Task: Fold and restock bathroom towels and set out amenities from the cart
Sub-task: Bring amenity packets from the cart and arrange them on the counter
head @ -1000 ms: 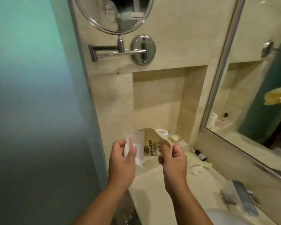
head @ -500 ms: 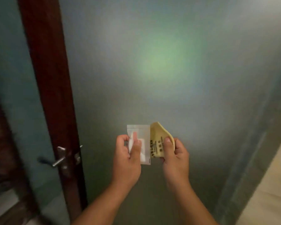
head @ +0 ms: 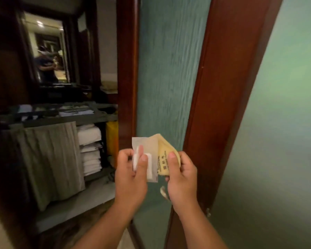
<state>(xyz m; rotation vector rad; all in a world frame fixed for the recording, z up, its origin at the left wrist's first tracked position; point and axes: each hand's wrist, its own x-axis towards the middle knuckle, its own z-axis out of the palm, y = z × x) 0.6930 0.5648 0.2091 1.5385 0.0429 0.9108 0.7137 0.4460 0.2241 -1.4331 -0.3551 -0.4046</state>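
Both forearms reach in from the bottom edge, hands side by side at chest height, in front of a doorway.

Left hand (head: 131, 177): pinches a clear sachet (head: 145, 143), thumb flat on its front, fingers curled behind. The sachet stands upright with its long axis vertical and its top edge up. It is see-through plastic, rectangular, with a white piece (head: 150, 166) inside the lower half, partly hidden by the thumb.

Right hand (head: 182, 178): pinches a yellow packet (head: 166, 151), thumb on the front, fingers wrapped behind. The packet is bent into a curve, its upper corner peaking upward. Dark print runs in lines up its face, turned sideways; too blurred to read. Its left edge touches or overlaps the sachet's right edge; cannot tell which lies in front.

Behind the hands: a frosted green glass panel (head: 169, 69) between two dark red wooden posts (head: 214, 105). More frosted glass sits to the right.

Further left, through the opening: a housekeeping cart (head: 104, 118). A grey pleated cloth (head: 48, 159) hangs over its front. Beside it, folded white towels (head: 89, 150) are stacked on the shelves. A yellow bag (head: 112, 139) hangs at the cart's near end. Small goods on the top tray are blurred.

Farthest: a dark-framed mirror (head: 45, 47) above the cart, with a blurred figure reflected.
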